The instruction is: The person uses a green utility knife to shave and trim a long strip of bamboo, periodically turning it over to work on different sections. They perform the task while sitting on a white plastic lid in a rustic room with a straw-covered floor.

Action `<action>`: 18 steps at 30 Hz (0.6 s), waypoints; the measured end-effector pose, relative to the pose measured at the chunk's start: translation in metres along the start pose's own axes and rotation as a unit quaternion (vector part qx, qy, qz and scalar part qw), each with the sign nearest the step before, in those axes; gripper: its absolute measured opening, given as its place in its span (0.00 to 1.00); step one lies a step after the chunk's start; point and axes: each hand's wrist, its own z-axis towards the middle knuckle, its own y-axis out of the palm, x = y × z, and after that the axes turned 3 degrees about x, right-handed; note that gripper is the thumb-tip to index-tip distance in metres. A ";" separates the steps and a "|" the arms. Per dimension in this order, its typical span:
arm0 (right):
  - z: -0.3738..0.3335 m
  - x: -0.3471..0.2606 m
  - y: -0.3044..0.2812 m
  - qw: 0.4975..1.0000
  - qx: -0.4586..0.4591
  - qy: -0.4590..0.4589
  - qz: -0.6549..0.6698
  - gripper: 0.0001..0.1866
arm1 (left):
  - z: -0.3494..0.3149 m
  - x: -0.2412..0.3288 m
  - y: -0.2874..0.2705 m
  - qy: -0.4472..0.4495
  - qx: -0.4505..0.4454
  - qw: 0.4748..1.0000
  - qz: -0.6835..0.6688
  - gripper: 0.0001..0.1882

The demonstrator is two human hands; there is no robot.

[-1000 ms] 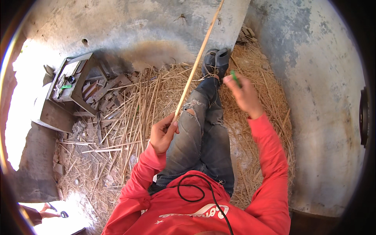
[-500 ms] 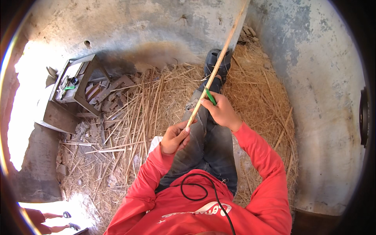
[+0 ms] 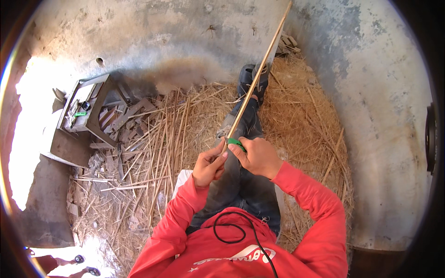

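Bamboo stick [image 3: 259, 76] runs from my lap up past my shoe. My left hand [image 3: 209, 166] pinches its near end. My right hand [image 3: 259, 156] grips a green knife [image 3: 236, 142] against it. I think I'm shaving it; next, push the blade along, gently.
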 end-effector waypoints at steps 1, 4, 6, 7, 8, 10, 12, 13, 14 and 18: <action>0.001 0.004 0.003 1.000 0.008 -0.012 -0.018 0.34 | 0.000 -0.001 -0.001 0.003 0.006 1.000 0.007 0.26; 0.009 0.012 0.007 0.996 0.031 -0.040 -0.067 0.33 | 0.005 -0.005 -0.005 0.012 0.028 0.999 0.027 0.26; 0.017 0.014 0.008 0.993 0.046 -0.051 -0.092 0.32 | 0.009 -0.005 -0.007 0.016 0.047 0.998 0.037 0.26; 0.020 0.017 0.009 0.992 0.054 -0.062 -0.094 0.32 | 0.010 -0.002 -0.005 0.019 0.049 0.997 0.049 0.26; 0.025 0.020 0.009 0.991 0.062 -0.074 -0.096 0.32 | 0.012 0.004 -0.005 0.023 0.051 0.997 0.061 0.26; 0.033 0.025 0.012 0.988 0.077 -0.089 -0.104 0.33 | 0.012 0.012 -0.005 0.028 0.056 0.995 0.076 0.26; 0.041 0.033 0.019 0.985 0.090 -0.096 -0.115 0.34 | 0.012 0.018 -0.007 0.030 0.063 0.994 0.081 0.26; 0.051 0.049 0.024 0.980 0.139 -0.048 -0.130 0.35 | 0.011 0.015 -0.011 0.034 0.074 0.992 0.092 0.26; 0.063 0.068 0.021 0.971 0.188 0.001 -0.145 0.36 | 0.002 0.011 -0.013 0.010 0.070 0.991 0.115 0.26; 0.071 0.173 -0.047 0.930 0.199 0.303 -0.069 0.34 | -0.062 -0.007 -0.027 -0.069 0.030 0.985 0.154 0.24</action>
